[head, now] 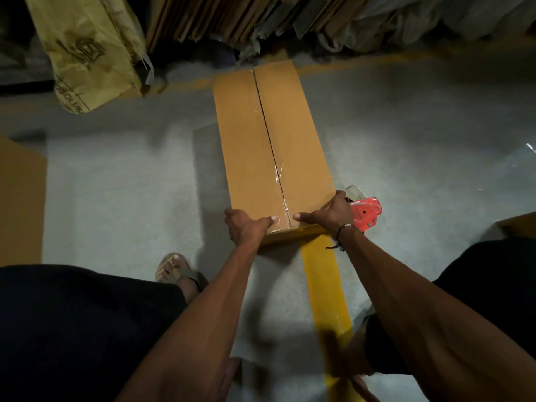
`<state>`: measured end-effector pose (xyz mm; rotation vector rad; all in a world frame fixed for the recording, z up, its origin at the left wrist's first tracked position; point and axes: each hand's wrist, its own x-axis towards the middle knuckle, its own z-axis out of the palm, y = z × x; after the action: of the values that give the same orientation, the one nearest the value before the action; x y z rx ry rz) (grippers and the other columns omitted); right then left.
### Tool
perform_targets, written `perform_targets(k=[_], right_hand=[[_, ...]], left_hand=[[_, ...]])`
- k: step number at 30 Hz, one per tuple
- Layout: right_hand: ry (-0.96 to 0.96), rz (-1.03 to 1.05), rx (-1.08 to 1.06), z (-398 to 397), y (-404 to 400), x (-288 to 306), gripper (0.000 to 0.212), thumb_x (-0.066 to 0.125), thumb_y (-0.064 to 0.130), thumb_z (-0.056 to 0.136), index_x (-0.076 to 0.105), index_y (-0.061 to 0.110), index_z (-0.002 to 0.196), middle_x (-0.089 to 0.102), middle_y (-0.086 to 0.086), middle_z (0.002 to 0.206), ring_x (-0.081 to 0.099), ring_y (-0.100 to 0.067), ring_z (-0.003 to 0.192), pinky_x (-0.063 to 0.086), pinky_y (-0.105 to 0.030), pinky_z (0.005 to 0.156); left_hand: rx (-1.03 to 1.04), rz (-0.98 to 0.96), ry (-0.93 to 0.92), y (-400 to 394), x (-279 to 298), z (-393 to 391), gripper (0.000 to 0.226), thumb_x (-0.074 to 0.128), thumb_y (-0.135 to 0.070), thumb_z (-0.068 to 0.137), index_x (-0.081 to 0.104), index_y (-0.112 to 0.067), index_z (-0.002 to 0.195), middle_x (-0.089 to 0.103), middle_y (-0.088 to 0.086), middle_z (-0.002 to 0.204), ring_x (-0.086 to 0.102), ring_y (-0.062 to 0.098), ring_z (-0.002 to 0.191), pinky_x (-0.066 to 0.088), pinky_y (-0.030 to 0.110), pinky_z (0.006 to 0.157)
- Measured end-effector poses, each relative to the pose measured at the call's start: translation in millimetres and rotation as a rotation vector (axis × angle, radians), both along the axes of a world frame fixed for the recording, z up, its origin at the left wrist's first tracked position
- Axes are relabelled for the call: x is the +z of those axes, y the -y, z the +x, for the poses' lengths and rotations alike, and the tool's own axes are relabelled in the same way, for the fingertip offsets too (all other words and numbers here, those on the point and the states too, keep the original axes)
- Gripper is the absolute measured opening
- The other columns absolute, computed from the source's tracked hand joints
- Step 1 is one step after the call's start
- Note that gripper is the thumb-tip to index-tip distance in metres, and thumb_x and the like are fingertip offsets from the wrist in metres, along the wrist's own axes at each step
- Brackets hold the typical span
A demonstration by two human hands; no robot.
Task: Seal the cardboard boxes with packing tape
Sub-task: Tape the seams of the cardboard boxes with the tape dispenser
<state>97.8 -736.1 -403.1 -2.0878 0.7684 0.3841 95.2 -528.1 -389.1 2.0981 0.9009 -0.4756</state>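
Two hands grip the near end of a long cardboard box (272, 146) lying on the floor (130, 175), its centre seam (271, 146) taped only partway. Left hand (246, 226) curls over the near left corner, thumb pressing clear tape (282, 204) flat; right hand (330, 211) holds the opposite corner, fingers (339, 195) hooked over the side beside a red tape dispenser (366, 213). Uneven pressure risks wrinkling the tape or letting the flaps gape apart
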Motion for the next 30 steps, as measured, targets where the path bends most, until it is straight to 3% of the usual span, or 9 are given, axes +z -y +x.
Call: perform_targets(k=[2, 6, 9, 13, 15, 20, 23, 26, 30], right_hand=[[-0.033, 0.065, -0.012, 1, 2, 4, 0.11, 0.102, 0.042, 0.053, 0.038, 0.007, 0.136, 0.055, -0.008, 0.128, 0.056, -0.028, 0.118, 0.05, -0.038, 0.092], [-0.09, -0.108, 0.101, 0, -6, 6, 0.137, 0.097, 0.066, 0.044, 0.029, 0.005, 0.146, 0.041, -0.016, 0.146, 0.042, -0.036, 0.136, 0.043, -0.046, 0.112], [-0.104, -0.154, 0.109, 2, -9, 5, 0.14, 0.096, 0.069, 0.039, 0.03, 0.003, 0.144, 0.039, -0.018, 0.148, 0.04, -0.037, 0.137, 0.042, -0.048, 0.113], [-0.231, -0.051, 0.077, 21, -3, 11, 0.13, 0.096, 0.06, 0.049, 0.031, 0.002, 0.145, 0.04, -0.019, 0.148, 0.043, -0.038, 0.135, 0.046, -0.046, 0.107], [-0.207, -0.042, 0.012, 32, -6, 13, 0.13, 0.084, 0.073, 0.038, 0.041, 0.004, 0.139, 0.051, -0.017, 0.14, 0.052, -0.038, 0.126, 0.05, -0.049, 0.102], [0.007, -0.071, -0.069, 48, -26, 8, 0.127, 0.074, 0.08, 0.046, 0.03, 0.018, 0.148, 0.044, -0.013, 0.146, 0.047, -0.04, 0.133, 0.043, -0.063, 0.106], [0.062, -0.076, -0.149, 51, -25, -1, 0.122, 0.068, 0.087, 0.042, 0.034, 0.021, 0.138, 0.055, -0.011, 0.137, 0.055, -0.038, 0.125, 0.047, -0.061, 0.102], [0.001, -0.052, -0.135, 58, -18, -9, 0.124, 0.068, 0.093, 0.037, 0.031, 0.022, 0.131, 0.059, -0.011, 0.132, 0.059, -0.039, 0.12, 0.05, -0.06, 0.098], [-0.021, -0.153, -0.102, 59, -21, -13, 0.127, 0.058, 0.101, 0.034, 0.03, 0.021, 0.128, 0.057, -0.014, 0.132, 0.059, -0.042, 0.118, 0.051, -0.061, 0.094]], left_hand=[[0.004, -0.04, 0.03, -2, -2, -4, 0.117, 0.094, -0.047, 0.068, 0.026, 0.003, 0.149, 0.046, 0.024, 0.15, 0.051, 0.042, 0.135, 0.048, 0.046, 0.107], [-0.091, 0.016, -0.022, 2, 1, -5, 0.157, 0.099, -0.063, 0.042, 0.012, 0.004, 0.154, 0.034, 0.021, 0.159, 0.039, 0.038, 0.146, 0.037, 0.052, 0.117], [-0.08, 0.03, -0.04, 3, 0, -1, 0.145, 0.102, -0.052, 0.047, 0.017, 0.002, 0.151, 0.038, 0.02, 0.155, 0.043, 0.038, 0.143, 0.039, 0.052, 0.116], [0.049, -0.037, 0.022, -1, -6, 1, 0.115, 0.098, -0.042, 0.063, 0.029, -0.001, 0.145, 0.046, 0.018, 0.147, 0.05, 0.04, 0.135, 0.043, 0.054, 0.112], [0.122, -0.045, 0.102, 1, -6, 5, 0.106, 0.091, -0.047, 0.072, 0.031, -0.003, 0.147, 0.044, 0.018, 0.15, 0.047, 0.04, 0.137, 0.039, 0.056, 0.114], [-0.008, 0.075, 0.163, 18, 6, 48, 0.149, 0.09, -0.069, 0.057, 0.005, -0.006, 0.162, 0.018, 0.017, 0.167, 0.027, 0.039, 0.151, 0.027, 0.058, 0.118], [-0.038, 0.119, 0.111, 21, 3, 81, 0.162, 0.092, -0.071, 0.048, -0.002, -0.007, 0.162, 0.014, 0.019, 0.167, 0.023, 0.041, 0.152, 0.025, 0.061, 0.118], [-0.038, 0.162, 0.073, 19, -3, 102, 0.164, 0.097, -0.068, 0.04, 0.003, -0.008, 0.16, 0.021, 0.018, 0.162, 0.029, 0.041, 0.147, 0.03, 0.06, 0.114], [0.023, 0.156, 0.058, 15, -10, 108, 0.147, 0.101, -0.057, 0.042, 0.014, -0.014, 0.152, 0.027, 0.014, 0.154, 0.035, 0.037, 0.139, 0.034, 0.054, 0.109]])
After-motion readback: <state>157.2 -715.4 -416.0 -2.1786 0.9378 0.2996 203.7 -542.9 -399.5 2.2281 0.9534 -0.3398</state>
